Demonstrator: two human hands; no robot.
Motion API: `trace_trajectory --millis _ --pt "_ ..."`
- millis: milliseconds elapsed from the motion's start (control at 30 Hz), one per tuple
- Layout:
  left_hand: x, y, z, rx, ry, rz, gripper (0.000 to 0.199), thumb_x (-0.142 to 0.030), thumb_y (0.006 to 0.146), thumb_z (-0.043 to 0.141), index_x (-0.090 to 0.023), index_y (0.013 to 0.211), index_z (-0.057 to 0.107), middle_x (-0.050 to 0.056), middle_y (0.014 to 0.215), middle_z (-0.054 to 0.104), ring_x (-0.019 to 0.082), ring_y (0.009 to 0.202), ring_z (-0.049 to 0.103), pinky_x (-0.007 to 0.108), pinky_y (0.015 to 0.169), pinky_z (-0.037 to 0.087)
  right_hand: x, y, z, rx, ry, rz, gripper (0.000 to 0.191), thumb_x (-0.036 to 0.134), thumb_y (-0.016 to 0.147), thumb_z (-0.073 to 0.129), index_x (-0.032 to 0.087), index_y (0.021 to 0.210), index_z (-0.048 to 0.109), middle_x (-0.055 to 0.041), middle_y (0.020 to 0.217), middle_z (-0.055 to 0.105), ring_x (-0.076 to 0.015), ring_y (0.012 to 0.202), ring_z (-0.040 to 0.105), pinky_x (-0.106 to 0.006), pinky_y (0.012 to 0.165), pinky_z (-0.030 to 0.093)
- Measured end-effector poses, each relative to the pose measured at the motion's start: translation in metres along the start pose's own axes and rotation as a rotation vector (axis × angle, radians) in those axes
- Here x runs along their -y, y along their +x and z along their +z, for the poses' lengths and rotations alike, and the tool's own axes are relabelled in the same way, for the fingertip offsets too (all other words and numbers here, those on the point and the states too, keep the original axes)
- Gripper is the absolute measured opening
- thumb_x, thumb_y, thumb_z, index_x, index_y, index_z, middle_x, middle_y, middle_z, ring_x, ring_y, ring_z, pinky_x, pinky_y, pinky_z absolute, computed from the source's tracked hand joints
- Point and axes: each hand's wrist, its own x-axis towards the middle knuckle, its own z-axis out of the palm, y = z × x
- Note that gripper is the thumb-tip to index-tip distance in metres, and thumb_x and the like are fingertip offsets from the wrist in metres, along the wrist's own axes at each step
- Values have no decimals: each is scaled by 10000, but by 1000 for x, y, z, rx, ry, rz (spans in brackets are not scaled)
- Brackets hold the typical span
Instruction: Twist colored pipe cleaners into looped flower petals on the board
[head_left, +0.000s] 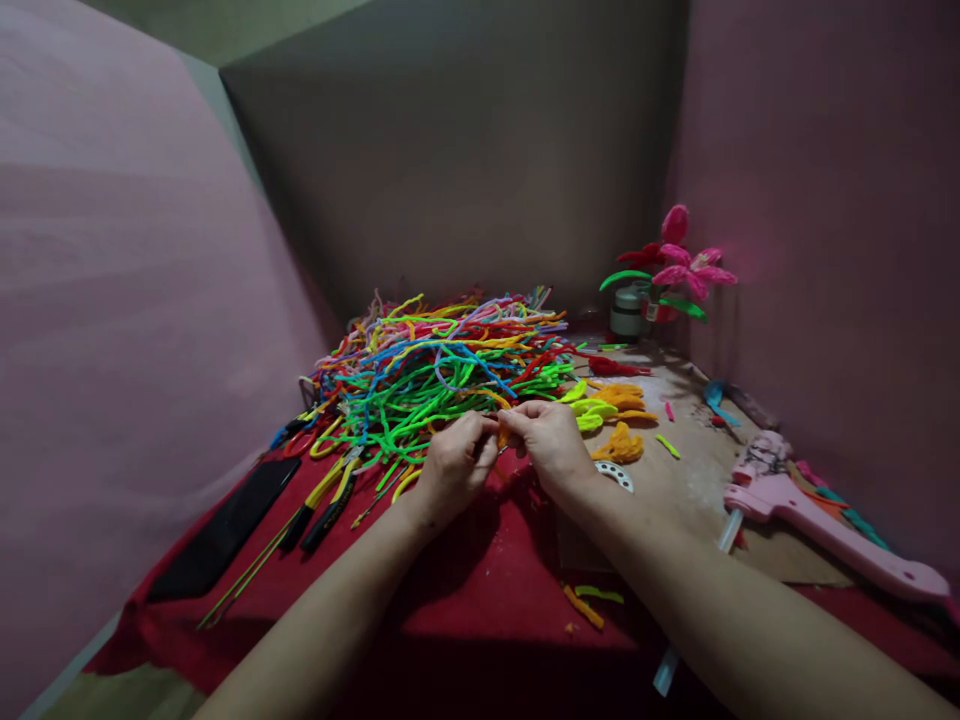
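Both hands meet over the red cloth, just in front of a heap of coloured pipe cleaners point(435, 380). My left hand point(459, 455) is closed, fingers curled, on an orange pipe cleaner point(508, 437). From the other side my right hand point(553, 445) pinches the same orange piece between thumb and fingers. Most of that piece is hidden by the fingers. Right of my right hand lie yellow-green looped petals point(592, 412), an orange petal bundle point(621, 443) and a white disc with holes point(615, 476), partly covered by my wrist.
Yellow-and-black pliers point(322, 500) and a black phone point(225, 530) lie on the left. A pink glue gun point(817, 525) with a clear glue stick point(730, 530) rests on the cardboard point(686, 490) at right. A pink flower point(694, 270) stands at the back beside a jar point(627, 312).
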Motion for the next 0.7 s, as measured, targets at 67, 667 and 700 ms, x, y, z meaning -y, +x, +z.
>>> trace_trajectory --millis 67,667,700 --pt "2 0 0 10 -71 -62 152 -210 816 446 -165 802 590 21 704 596 105 613 525 222 603 417 1 0 0 11 34 16 210 316 583 654 147 500 561 35 405 483 -74 383 382 -229 416 281" --pt "0 7 -3 123 -702 -519 135 -273 712 528 -149 662 510 -67 446 466 47 319 391 171 359 290 0 1 -2 47 37 -39 237 344 599 672 129 560 579 26 457 508 -72 411 405 -222 424 295" --pt "1 7 -3 112 -705 -524 134 -272 711 529 -149 663 513 -65 441 473 49 320 395 173 361 293 1 -1 -1 64 21 -42 237 349 608 668 128 578 587 23 479 520 -75 424 413 -222 429 302"
